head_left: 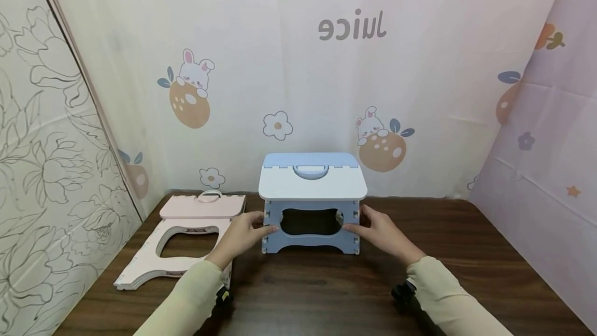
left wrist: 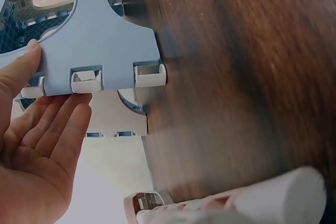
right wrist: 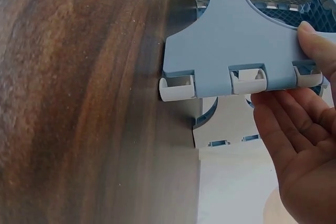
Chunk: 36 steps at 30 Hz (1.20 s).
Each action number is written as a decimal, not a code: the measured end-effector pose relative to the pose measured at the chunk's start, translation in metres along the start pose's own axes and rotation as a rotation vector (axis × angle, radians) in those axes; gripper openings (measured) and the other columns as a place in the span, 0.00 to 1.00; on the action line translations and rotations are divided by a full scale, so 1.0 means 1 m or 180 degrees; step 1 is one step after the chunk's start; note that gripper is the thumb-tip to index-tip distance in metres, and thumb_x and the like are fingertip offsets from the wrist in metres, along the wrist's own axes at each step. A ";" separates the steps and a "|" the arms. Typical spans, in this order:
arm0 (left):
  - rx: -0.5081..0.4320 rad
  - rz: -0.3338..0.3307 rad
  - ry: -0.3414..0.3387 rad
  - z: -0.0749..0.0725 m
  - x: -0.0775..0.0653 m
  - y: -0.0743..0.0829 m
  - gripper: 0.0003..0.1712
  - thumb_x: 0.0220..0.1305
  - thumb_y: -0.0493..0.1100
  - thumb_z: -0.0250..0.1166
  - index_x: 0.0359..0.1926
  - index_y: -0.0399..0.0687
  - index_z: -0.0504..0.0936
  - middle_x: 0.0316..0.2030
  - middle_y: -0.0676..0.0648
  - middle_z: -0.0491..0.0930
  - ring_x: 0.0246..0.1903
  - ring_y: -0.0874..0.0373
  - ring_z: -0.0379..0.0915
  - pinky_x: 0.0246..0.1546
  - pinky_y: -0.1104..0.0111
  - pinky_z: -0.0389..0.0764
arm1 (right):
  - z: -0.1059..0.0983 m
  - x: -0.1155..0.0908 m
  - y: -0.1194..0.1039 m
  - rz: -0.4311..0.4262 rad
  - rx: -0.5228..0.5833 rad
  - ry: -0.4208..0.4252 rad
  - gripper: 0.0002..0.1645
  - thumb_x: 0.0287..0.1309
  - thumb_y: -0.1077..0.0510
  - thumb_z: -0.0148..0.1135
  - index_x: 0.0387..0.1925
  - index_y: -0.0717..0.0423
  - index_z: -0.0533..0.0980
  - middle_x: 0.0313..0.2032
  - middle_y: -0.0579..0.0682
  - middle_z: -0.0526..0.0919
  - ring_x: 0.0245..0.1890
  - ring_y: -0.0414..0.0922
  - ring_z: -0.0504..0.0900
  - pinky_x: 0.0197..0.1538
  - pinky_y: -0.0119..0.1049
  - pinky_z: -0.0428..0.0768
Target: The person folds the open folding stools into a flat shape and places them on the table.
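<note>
**Blue-and-white stool [head_left: 312, 191] held upright from both sides**

The left grip [head_left: 243, 235] clamps the stool's edge, thumb in front, fingers behind; the right grip [head_left: 380, 229] mirrors it, probably to steady it evenly on the worktop [head_left: 308, 294]. The stool stands at two o'clock from the left grip, ten from the right. A folded pink stool [head_left: 202, 211] lies at the left grip's nine o'clock, presumably giving both arms room.

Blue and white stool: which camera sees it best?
The head view, because it shows the blue and white stool from top to feet, handle included. The left wrist view shows mostly its left part up close; the right wrist view, its right part.
</note>
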State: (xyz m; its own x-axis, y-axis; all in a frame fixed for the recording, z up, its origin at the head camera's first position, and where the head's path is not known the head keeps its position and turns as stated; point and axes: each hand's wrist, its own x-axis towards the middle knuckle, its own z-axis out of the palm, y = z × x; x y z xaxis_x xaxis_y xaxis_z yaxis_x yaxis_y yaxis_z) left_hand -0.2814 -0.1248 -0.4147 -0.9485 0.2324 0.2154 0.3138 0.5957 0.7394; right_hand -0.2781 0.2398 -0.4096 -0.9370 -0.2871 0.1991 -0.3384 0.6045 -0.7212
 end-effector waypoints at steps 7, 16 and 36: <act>0.0005 0.0014 -0.0083 -0.002 0.001 0.000 0.24 0.60 0.59 0.72 0.47 0.47 0.86 0.39 0.54 0.85 0.40 0.60 0.81 0.43 0.58 0.82 | -0.002 0.000 0.001 0.0049 -0.0001 -0.0072 0.41 0.60 0.38 0.68 0.64 0.58 0.68 0.50 0.53 0.82 0.44 0.44 0.83 0.44 0.43 0.83; 0.0034 0.0056 -0.0155 -0.004 0.003 -0.002 0.24 0.60 0.60 0.72 0.47 0.48 0.86 0.39 0.55 0.85 0.37 0.63 0.80 0.42 0.58 0.81 | -0.004 0.001 -0.001 0.0034 -0.0040 -0.0136 0.47 0.60 0.37 0.68 0.70 0.58 0.64 0.56 0.55 0.80 0.49 0.46 0.83 0.49 0.47 0.82; -0.0002 0.0135 -0.0286 -0.007 0.007 -0.003 0.20 0.61 0.58 0.72 0.44 0.48 0.85 0.33 0.55 0.84 0.31 0.61 0.78 0.34 0.62 0.79 | -0.004 0.004 0.002 0.0042 -0.0043 -0.0160 0.50 0.60 0.37 0.68 0.73 0.57 0.61 0.59 0.57 0.78 0.52 0.48 0.82 0.51 0.49 0.81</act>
State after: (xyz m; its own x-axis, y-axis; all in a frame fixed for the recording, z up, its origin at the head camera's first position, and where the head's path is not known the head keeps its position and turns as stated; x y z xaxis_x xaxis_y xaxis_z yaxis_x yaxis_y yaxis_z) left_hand -0.2888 -0.1301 -0.4107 -0.9266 0.3255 0.1885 0.3537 0.5834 0.7311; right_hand -0.2828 0.2429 -0.4069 -0.9359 -0.3159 0.1558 -0.3276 0.6183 -0.7144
